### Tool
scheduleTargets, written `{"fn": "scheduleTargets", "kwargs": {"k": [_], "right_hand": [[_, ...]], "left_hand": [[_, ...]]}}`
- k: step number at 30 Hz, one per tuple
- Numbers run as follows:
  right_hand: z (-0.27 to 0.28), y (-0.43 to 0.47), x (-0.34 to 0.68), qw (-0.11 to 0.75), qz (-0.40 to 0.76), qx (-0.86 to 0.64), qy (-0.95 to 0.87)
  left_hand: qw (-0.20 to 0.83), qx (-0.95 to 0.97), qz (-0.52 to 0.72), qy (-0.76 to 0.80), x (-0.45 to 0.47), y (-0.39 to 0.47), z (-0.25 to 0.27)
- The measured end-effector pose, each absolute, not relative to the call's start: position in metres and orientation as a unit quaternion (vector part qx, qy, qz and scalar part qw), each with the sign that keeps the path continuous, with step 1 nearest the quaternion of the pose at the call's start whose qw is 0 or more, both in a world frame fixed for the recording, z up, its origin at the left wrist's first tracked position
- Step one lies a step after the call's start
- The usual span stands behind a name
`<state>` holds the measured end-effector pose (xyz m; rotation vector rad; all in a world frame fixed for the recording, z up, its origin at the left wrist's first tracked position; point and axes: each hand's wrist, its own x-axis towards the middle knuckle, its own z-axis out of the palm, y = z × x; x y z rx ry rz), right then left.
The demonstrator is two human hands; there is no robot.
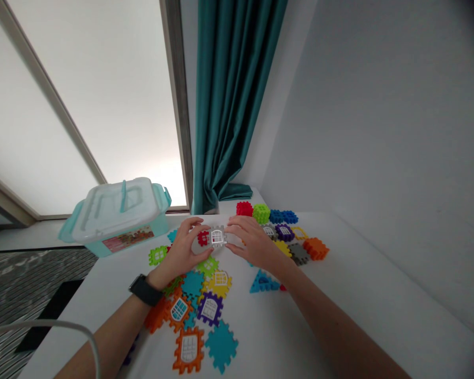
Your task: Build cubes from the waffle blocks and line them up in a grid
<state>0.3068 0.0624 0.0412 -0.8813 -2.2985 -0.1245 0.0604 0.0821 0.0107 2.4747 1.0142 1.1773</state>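
Between both hands is a grey interlocking building tile (217, 237) with a white window insert, held above the table. My left hand (187, 245) grips its left side with the fingers curled. On its right edge, the fingers and thumb of my right hand (253, 239) close. A red tile (203, 238) shows just behind the left fingers; whether it touches the grey one I cannot tell. Below the hands lie a lime tile (208, 266), a yellow window tile (220, 283), a purple window tile (210, 309), an orange window tile (188, 350) and a teal tile (221, 346).
A lidded turquoise storage box (120, 216) stands at the back left. Along the back right are a red block (244, 208), a lime block (261, 213), blue pieces (283, 216) and an orange block (316, 248). A blue triangle (264, 282) lies by my right forearm. A white cable (63, 325) crosses lower left.
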Motion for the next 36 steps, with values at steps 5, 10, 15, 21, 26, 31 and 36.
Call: {"fn": "scheduleTargets", "kwargs": {"k": [5,10,15,21,26,31,36], "right_hand": [[0.041,0.061,0.301,0.325,-0.090,-0.305,-0.891],[0.038,0.060,0.298,0.353,-0.045,-0.315,-0.880],[0.032,0.063,0.294,0.412,0.100,-0.396,-0.814],[0.024,0.066,0.286,0.443,0.298,-0.479,-0.697],[0.019,0.066,0.281,0.457,0.412,-0.479,-0.626],[0.021,0.062,0.277,0.468,0.470,-0.465,-0.586],[0.028,0.057,0.274,0.467,0.509,-0.457,-0.561]], "left_hand": [[0.195,0.826,0.386,0.361,0.060,0.080,0.016],[0.283,0.812,0.370,0.352,0.062,0.079,0.019],[0.300,0.787,0.405,0.355,0.062,0.084,0.018],[0.361,0.750,0.424,0.356,0.062,0.089,0.013],[0.399,0.726,0.430,0.358,0.065,0.089,0.013],[0.399,0.729,0.424,0.360,0.066,0.088,0.015],[0.402,0.732,0.424,0.351,0.066,0.088,0.014]]}}
